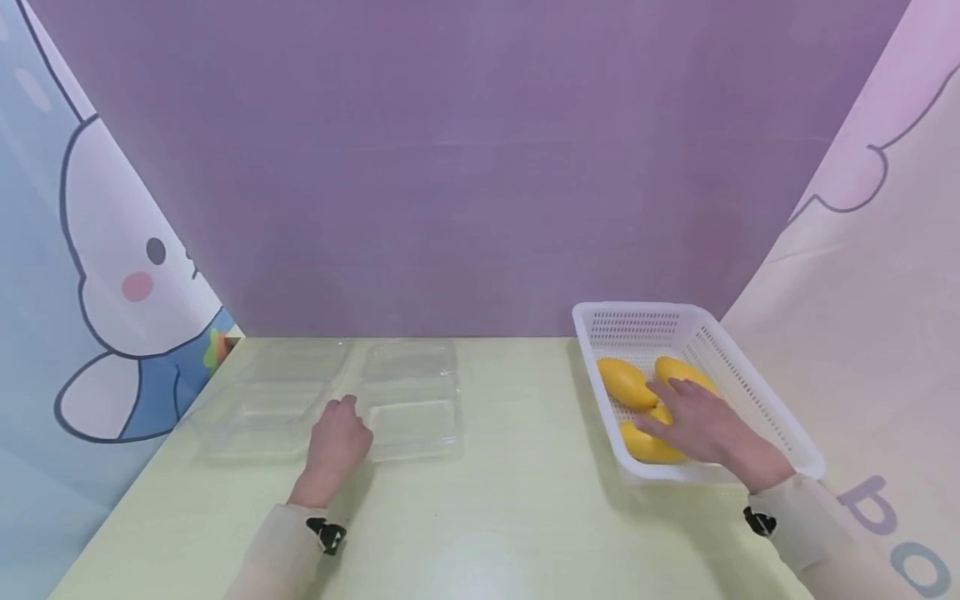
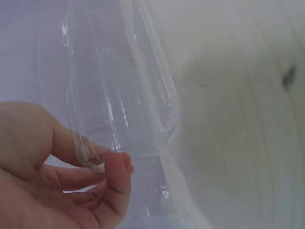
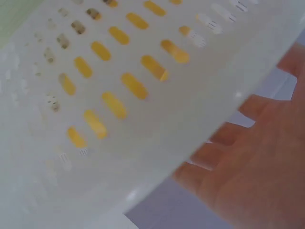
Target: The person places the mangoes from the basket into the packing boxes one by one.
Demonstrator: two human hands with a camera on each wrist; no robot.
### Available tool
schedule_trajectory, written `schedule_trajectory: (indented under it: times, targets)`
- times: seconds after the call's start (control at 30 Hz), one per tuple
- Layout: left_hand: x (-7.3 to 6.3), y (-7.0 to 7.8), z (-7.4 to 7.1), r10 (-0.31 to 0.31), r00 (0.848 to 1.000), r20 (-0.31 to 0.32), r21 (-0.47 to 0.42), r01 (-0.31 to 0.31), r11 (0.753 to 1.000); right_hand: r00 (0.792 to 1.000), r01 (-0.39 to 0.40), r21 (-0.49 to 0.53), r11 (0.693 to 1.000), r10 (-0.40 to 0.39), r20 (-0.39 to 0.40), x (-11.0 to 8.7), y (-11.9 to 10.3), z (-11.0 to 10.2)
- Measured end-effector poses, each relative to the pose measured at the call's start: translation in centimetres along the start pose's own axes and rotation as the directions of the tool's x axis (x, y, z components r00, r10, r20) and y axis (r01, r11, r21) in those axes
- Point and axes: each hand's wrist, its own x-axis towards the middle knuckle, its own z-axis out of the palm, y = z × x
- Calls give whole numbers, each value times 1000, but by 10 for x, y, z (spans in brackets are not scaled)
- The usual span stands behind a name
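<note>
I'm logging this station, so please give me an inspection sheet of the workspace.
Surface: pale table, glare near the front.
Job's things: clear plastic containers on the left; yellow fruits in a white basket on the right.
Clutter: nothing seen.
Hands: left hand pinches a container's edge; right hand over the yellow fruits, contact unclear.
Cables: nothing seen.
Surroundings: purple backdrop behind; cartoon-printed sheet left, lettered sheet right.

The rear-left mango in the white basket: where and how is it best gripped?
Probably across its rounded middle, from above: the rear-left mango lies lengthwise, its upper surface mostly uncovered, while the white basket has its left wall close alongside.
</note>
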Motion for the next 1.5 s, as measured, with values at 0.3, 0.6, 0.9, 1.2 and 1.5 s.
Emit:
schedule_trajectory:
  times: [0.3,0.6,0.9,1.2,1.5]
  targets:
    - [3,3,-1,-48,998,49,-104,53,993,993,19,56,998,-25,116,2,12,3]
    - [4,5,2,-79,993,88,-220,97,971,982,70,81,994,-83,167,2,20,8]
    - [3,13,8,-57,993,108,-250,82,965,983,56,-43,998,-47,178,5,26,13]
    - [-1,22,14,-43,993,108,-290,73,954,956,38,-41,998,-24,291,11,30,14]
    - [-3,29,20,-46,993,113,-357,84,930,950,9,14,1000,-13,313,16,33,13]
